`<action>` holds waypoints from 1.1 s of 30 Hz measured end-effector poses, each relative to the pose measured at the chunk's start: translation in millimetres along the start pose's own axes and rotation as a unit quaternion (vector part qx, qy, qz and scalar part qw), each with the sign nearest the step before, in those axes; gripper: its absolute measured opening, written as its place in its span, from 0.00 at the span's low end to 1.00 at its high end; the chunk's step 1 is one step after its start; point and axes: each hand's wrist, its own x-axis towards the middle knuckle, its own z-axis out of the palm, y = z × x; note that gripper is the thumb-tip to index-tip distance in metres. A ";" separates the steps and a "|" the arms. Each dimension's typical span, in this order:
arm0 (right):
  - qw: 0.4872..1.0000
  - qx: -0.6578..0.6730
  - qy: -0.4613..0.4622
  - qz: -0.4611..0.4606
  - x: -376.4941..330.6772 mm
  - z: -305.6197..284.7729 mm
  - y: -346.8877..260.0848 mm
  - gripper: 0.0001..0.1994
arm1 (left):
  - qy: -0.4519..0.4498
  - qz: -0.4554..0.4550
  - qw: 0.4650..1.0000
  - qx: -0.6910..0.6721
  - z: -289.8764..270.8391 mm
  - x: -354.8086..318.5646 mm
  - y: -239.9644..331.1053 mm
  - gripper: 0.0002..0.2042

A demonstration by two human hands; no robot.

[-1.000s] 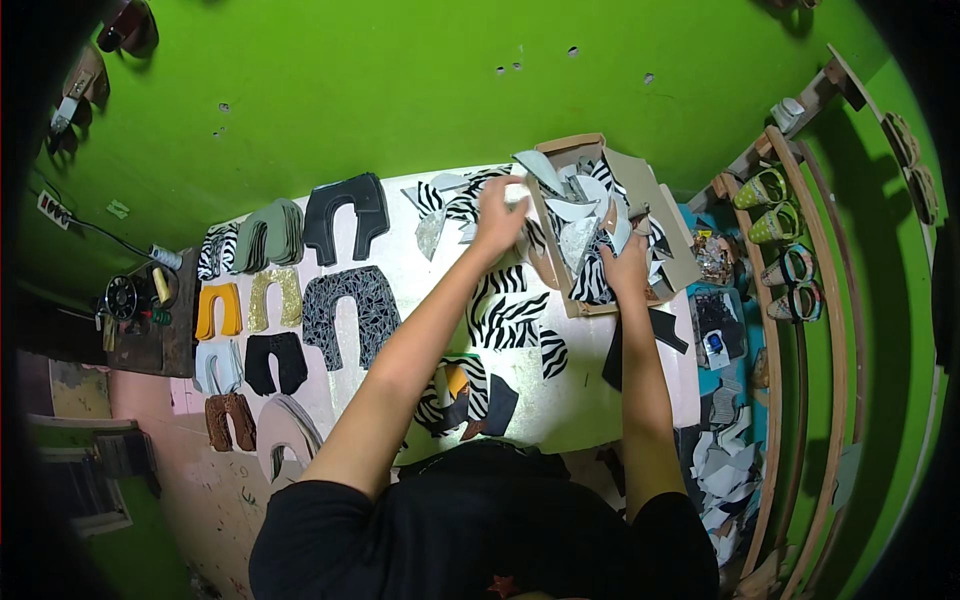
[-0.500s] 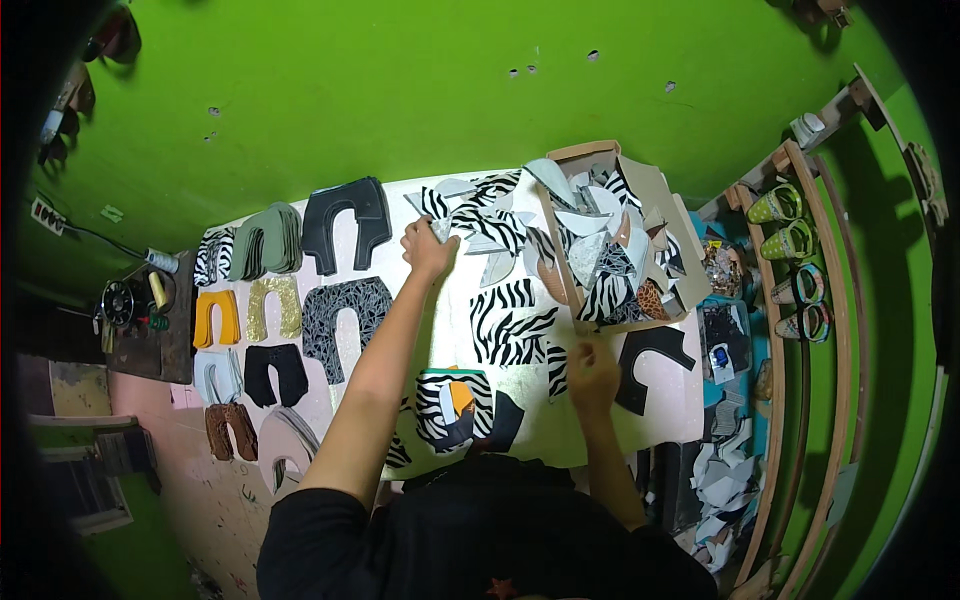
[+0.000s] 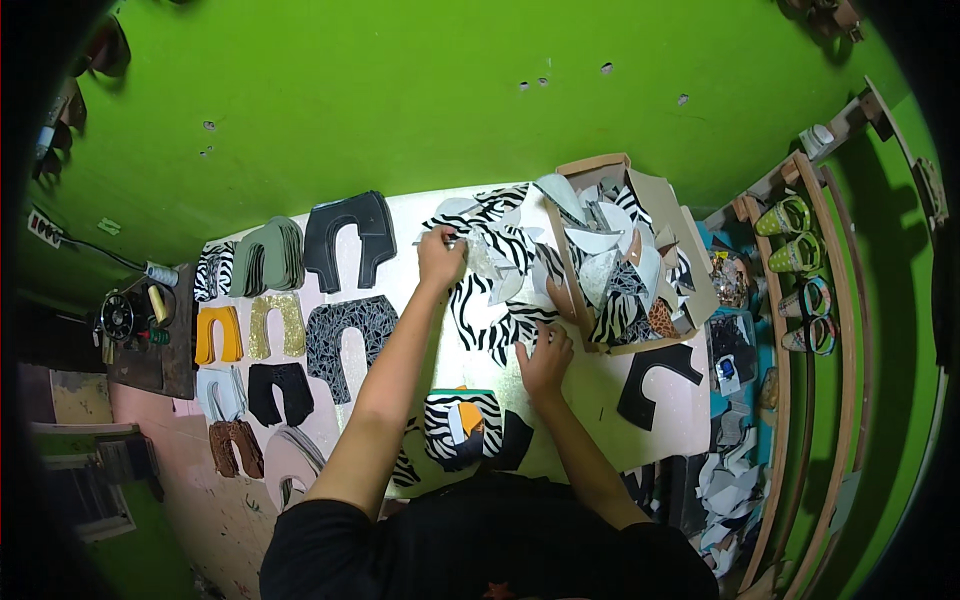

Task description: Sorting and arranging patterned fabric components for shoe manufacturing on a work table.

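My left hand (image 3: 441,260) is closed at the left edge of a heap of zebra-striped and silvery cut scraps (image 3: 500,245); its curled fingers touch the heap, and what they pinch is too small to tell. My right hand (image 3: 546,362) has its fingers apart, with the tips on a zebra-striped piece (image 3: 525,322) at the near side of the heap. Closer to me lies a zebra-striped stack with an orange, white and dark patch (image 3: 462,425), beside a black piece (image 3: 513,443).
An open cardboard box (image 3: 692,270) of mixed scraps stands right of the heap. Stacked U-shaped pieces, such as black (image 3: 330,225), green (image 3: 265,258) and yellow ones (image 3: 218,335), line the table's left. A black curved piece (image 3: 650,380) lies at right, near a wooden rack (image 3: 845,330) holding sandals.
My right hand has moved left and forward onto the striped scraps, which now lie bunched against the heap. My left hand stays at the heap's left edge. The view has shifted slightly.
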 end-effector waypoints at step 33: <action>0.953 0.020 -0.159 0.256 133.8 23.1 -35.5 0.40 | -0.303 -0.049 0.946 0.102 32.3 54.2 46.0 0.35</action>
